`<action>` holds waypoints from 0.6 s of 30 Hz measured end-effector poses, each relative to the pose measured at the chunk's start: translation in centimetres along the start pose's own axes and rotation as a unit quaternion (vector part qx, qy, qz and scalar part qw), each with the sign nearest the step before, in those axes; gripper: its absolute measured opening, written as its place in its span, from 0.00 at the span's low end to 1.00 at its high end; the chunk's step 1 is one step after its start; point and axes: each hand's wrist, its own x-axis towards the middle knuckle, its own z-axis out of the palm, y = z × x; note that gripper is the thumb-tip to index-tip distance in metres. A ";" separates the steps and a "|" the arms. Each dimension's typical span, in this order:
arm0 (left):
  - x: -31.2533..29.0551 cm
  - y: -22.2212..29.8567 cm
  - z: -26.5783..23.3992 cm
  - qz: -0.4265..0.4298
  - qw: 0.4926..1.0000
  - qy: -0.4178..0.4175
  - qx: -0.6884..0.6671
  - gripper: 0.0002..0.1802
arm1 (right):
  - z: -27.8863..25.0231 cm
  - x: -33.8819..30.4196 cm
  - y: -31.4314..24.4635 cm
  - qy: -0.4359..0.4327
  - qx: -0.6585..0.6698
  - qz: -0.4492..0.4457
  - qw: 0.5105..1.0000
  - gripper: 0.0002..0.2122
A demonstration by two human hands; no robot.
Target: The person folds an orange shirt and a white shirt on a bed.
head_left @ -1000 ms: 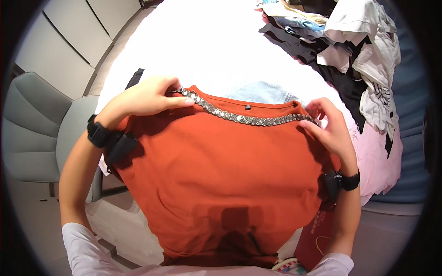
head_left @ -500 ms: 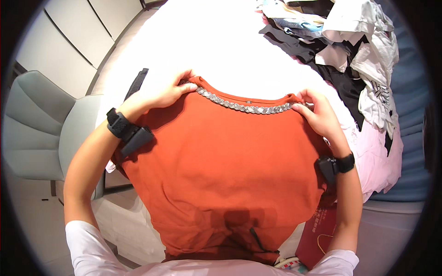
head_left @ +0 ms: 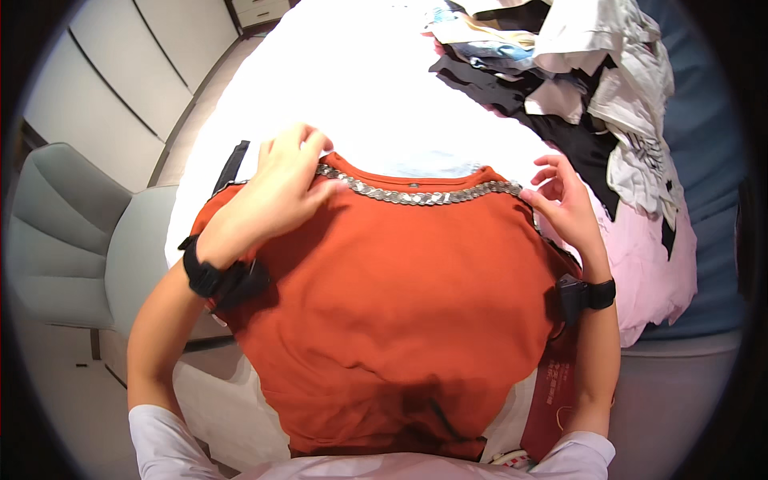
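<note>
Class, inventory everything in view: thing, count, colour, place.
Top: one, orange-red, centre
Trim: one, silvery, top's neck
Pale cloth: one, blue, beyond trim
Bed: one, white, behind top
Clothes pile: one, mixed colours, upper right
Pink cloth: one, pink, right
Padded surface: one, blue, far right
Strip: one, black, left of top
Chair: one, grey, left
Cupboard: one, whitish, upper left
Drawer unit: one, white, top edge
Bag: one, dark red, lower right
Wristbands: two, black, one per wrist
Sleeves: two, white, lower edge
Left hand: one, bare, trim's left end
Right hand: one, bare, trim's right end
</note>
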 end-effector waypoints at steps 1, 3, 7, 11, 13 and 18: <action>-0.3 0.9 -0.4 0.043 0.998 -0.002 -0.036 0.23 | -1.2 -0.6 1.9 -0.021 0.038 0.034 0.998 0.19; 0.0 3.6 -0.8 0.109 0.986 -0.095 -0.089 0.22 | -3.5 -2.5 5.4 -0.037 0.036 0.074 0.996 0.17; 1.2 8.8 0.4 0.228 0.946 -0.174 -0.152 0.28 | -6.4 -6.5 7.3 -0.164 0.072 0.149 0.972 0.12; 4.7 12.8 5.1 0.287 0.932 -0.130 -0.178 0.34 | -8.1 -8.4 7.5 -0.207 0.006 0.157 0.965 0.13; 5.9 13.0 8.1 0.282 0.942 -0.103 -0.153 0.41 | -8.8 -9.4 7.3 -0.224 -0.049 0.132 0.964 0.14; 6.2 14.7 9.4 0.239 0.953 -0.155 -0.098 0.48 | -11.5 -11.8 7.6 -0.228 0.138 0.243 0.933 0.17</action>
